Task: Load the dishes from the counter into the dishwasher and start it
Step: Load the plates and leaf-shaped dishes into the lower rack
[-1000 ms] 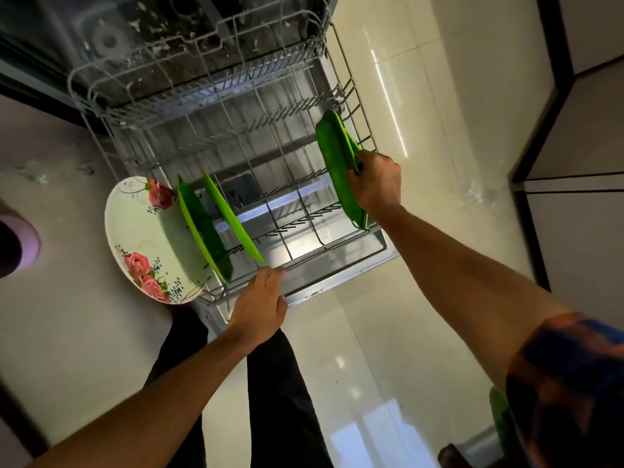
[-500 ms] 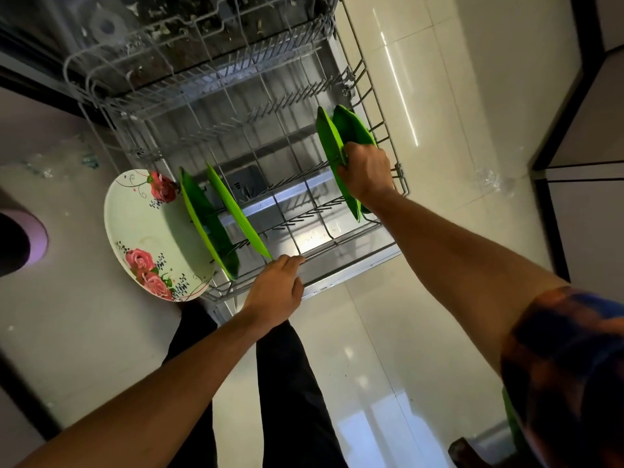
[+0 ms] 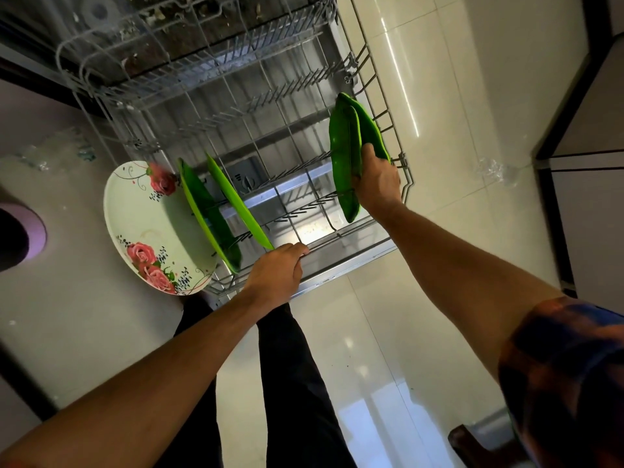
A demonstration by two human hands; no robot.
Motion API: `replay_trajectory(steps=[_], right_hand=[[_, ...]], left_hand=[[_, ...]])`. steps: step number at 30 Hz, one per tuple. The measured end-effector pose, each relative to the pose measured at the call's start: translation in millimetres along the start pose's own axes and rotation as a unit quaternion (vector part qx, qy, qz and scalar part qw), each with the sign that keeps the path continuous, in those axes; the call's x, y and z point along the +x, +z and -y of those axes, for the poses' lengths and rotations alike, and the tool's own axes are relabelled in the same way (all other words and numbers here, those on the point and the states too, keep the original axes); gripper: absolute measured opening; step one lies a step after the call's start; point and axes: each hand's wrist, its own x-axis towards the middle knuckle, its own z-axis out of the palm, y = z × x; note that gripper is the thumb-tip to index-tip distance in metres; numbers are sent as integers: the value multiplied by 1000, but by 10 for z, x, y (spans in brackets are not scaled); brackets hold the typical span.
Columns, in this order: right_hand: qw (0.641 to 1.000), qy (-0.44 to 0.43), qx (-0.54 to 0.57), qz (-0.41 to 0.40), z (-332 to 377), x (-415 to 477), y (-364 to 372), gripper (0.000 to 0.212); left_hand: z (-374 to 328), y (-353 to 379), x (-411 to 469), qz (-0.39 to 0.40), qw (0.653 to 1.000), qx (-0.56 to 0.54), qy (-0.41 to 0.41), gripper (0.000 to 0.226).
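Right hand (image 3: 376, 184), clamped on two green plates (image 3: 344, 157), has shifted them further right to the lower rack's (image 3: 341, 235) right edge, while left hand (image 3: 275, 271), curled over the near rim, slid rightward; plates seem nearly slotted, release probably next.

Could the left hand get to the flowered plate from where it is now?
Probably yes: the left hand grips only the rack rail, and the flowered plate stands uncovered to its left.
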Motion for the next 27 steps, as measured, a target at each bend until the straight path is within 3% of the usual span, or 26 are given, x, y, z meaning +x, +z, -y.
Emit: replay_trajectory(steps=[13,27], right_hand=[[997,-2,-4,-74,69,-40,-212,26],[985,-76,0,-154,58,-212,-611,31]], left_hand=[[11,-62,26,27,999,23,0,28],[40,-102,52,24,1000,2,7,26]])
